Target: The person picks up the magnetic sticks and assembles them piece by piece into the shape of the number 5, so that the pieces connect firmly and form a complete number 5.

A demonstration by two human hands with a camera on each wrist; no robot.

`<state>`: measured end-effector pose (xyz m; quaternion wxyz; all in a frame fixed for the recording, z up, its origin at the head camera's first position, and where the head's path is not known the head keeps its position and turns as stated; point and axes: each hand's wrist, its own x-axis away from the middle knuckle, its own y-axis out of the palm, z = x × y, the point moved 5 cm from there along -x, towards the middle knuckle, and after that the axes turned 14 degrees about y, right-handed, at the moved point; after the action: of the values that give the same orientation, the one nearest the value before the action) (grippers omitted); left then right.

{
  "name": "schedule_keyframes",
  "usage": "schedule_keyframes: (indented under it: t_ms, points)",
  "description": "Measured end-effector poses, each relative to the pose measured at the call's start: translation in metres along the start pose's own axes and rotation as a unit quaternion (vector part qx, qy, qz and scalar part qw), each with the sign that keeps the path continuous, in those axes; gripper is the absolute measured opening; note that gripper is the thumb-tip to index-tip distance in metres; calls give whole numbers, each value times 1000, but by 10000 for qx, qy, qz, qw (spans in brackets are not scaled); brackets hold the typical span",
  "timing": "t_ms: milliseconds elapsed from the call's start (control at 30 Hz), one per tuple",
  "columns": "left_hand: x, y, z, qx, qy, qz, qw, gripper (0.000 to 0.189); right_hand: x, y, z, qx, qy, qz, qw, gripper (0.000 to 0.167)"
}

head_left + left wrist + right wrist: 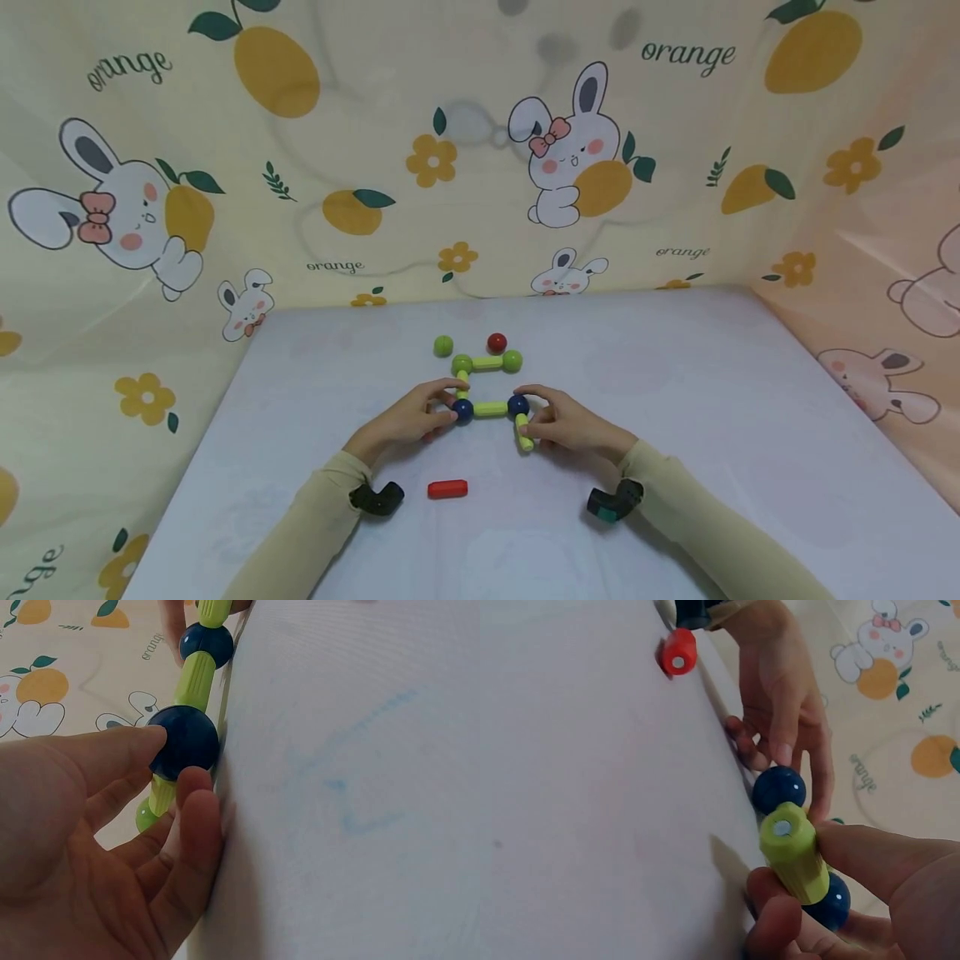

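Observation:
A toy chain of yellow-green rods and balls lies on the table in front of both hands. My left hand pinches the left dark blue ball between thumb and fingers. A yellow-green rod joins it to the right dark blue ball. From that ball another yellow-green rod points toward me, showing a silver disc at its end. The thumb and fingers of my right hand grip this rod and reach the ball. Farther back, a rod links two green balls.
A loose green ball and a red ball lie behind the chain. One red rod lies nearer me, between the forearms. The white table meets a patterned cloth at the back and sides.

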<state>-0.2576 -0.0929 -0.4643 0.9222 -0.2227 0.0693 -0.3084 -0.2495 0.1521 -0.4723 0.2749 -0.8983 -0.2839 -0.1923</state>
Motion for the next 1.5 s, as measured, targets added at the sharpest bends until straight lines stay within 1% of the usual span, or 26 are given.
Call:
schedule_keyframes:
  t_ms: [167, 333, 433, 500, 633, 833, 1000, 1233, 1400, 1500]
  points:
    - [0, -1, 0, 30, 5, 1, 10000, 49, -2, -2, -3, 130, 71, -96, 9998, 67]
    - [0, -1, 0, 46, 49, -5, 10000, 48, -9, -4, -8, 514, 180, -58, 9985, 65]
    - [0, -1, -2, 37, 66, -15, 10000, 48, -12, -6, -10, 652, 146, -51, 9978, 60]
    - [-1, -1, -2, 18, 64, -24, 10000, 48, -13, -8, -9, 664, 49, -59, 9978, 55]
    - [-3, -1, -2, 13, 34, -29, 10000, 48, -15, -12, -6, 585, -104, -85, 9982, 46]
    - [-3, -2, -1, -40, -18, -1, 10000, 48, -19, -15, -4, 432, -196, -130, 9988, 43]
    - [-3, -5, 1, -28, 46, 55, 10000, 49, -22, -15, -5, 334, -211, -75, 9992, 42]
    - [1, -5, -2, -2, 125, -21, 9999, 48, -21, -11, -4, 204, -218, -121, 9995, 44]
    - [1, -4, -4, -12, 164, -45, 9999, 48, -19, -9, -2, 23, -147, -82, 9999, 39]
    - [0, -3, -6, -15, 158, -81, 9998, 48, -20, -8, 0, -67, -102, -129, 9998, 37]
